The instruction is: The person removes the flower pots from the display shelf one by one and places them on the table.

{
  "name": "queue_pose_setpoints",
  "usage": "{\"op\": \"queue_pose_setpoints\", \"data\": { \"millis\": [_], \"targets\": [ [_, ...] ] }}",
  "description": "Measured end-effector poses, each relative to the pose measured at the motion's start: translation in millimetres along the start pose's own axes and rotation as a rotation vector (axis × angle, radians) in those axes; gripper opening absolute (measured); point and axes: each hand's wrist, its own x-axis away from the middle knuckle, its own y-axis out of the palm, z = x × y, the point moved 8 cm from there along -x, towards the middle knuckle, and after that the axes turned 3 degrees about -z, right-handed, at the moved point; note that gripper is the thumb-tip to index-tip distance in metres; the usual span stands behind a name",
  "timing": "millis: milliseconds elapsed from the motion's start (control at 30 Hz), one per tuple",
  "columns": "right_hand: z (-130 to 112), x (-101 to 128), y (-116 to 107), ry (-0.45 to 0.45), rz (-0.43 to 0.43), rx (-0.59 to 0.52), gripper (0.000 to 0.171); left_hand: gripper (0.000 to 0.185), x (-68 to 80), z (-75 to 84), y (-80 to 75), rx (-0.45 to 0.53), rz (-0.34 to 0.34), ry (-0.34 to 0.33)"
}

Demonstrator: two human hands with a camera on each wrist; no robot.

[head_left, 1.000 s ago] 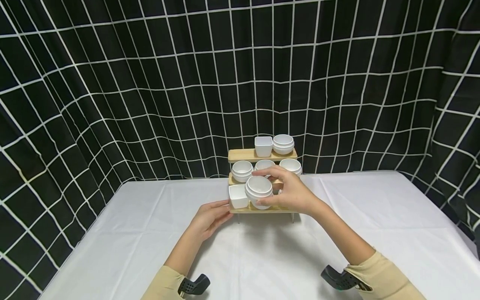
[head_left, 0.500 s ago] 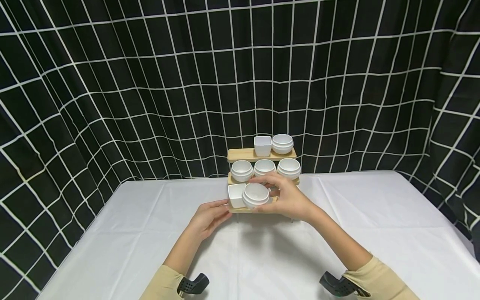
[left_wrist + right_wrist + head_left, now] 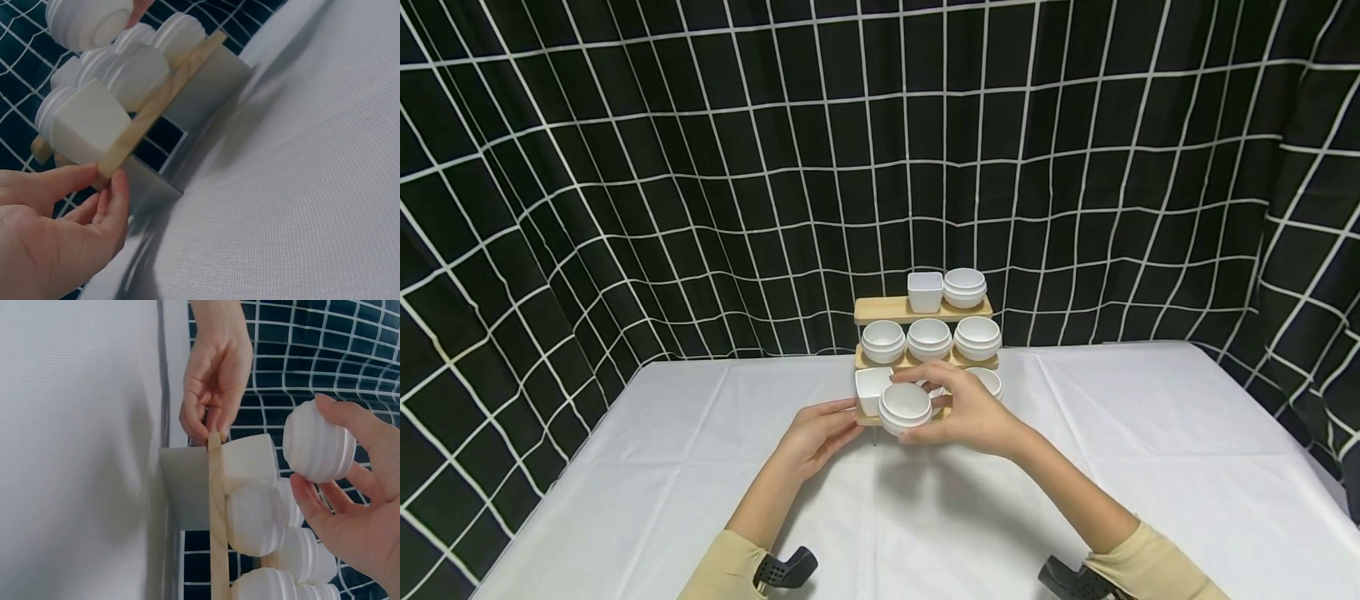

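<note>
My right hand (image 3: 973,414) holds a round white bowl (image 3: 904,407) between thumb and fingers, just in front of the lowest tier of a wooden stand. In the right wrist view the held bowl (image 3: 315,442) is clear of the board, apart from the bowls on it. My left hand (image 3: 69,231) pinches the left end of the lowest wooden board (image 3: 164,102) between thumb and fingers. Right beside those fingers stands a square white cup (image 3: 869,388). Farther along this tier are round bowls (image 3: 255,519), partly hidden in the head view by my right hand.
The middle tier bears a row of round white bowls (image 3: 929,340). On the top board (image 3: 880,311) a square cup (image 3: 924,292) and a round bowl (image 3: 965,287) stand toward the right. A white cloth (image 3: 700,467) covers the table; a black gridded curtain (image 3: 850,167) hangs behind.
My right hand has brought the round bowl down and toward me, slightly left, uncovering the middle-tier bowls and a lower-tier bowl at right. The left hand keeps its grip on the board.
</note>
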Motion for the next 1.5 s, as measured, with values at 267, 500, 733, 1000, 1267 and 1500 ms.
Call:
{"op": "queue_pose_setpoints", "data": {
  "millis": [267,500,733,1000,1267,1500],
  "targets": [
    [5,5,7,0.001,-0.022,-0.019,0.063,0.04,1.5,0.0,1.9,0.008,0.005,-0.004],
    [10,8,11,0.03,-0.033,-0.008,0.063,0.04,0.9,-0.7,2.7,0.011,0.006,-0.008],
    [14,11,15,0.037,-0.039,-0.001,0.064,0.04,1.0,-1.0,5.2,0.016,-0.002,-0.006],
    [15,12,18,0.038,-0.041,-0.009,0.065,0.04,0.3,-0.7,5.3,0.01,-0.003,-0.003],
    [13,13,21,0.027,-0.048,-0.054,0.065,0.041,1.2,-0.1,0.7,0.012,0.008,0.002],
    [13,14,23,0.004,-0.046,-0.055,0.065,0.041,1.4,-0.2,2.1,0.015,-0.001,0.01]
  ]
}}
